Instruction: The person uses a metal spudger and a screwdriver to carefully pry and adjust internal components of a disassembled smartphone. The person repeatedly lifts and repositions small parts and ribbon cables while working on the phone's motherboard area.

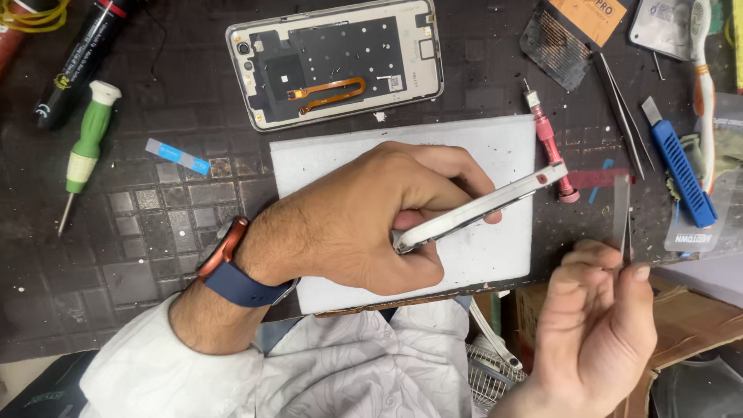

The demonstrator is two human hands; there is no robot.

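Right hand (596, 325) pinches blurred clear strip (621, 213).

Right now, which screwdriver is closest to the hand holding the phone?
The pink screwdriver, lying beside the white mat, just above the phone in the left hand. The green-and-white screwdriver lies far off to the left.

Left hand (364, 224) curled in a closed grip over the table's middle; right hand (596, 317) raised at its near right edge, fingertips pinched.

Glossy metal phone frame (472, 209); matt white pad (495, 147); rough dark mat (155, 224); thin strip (621, 209), perhaps clear plastic
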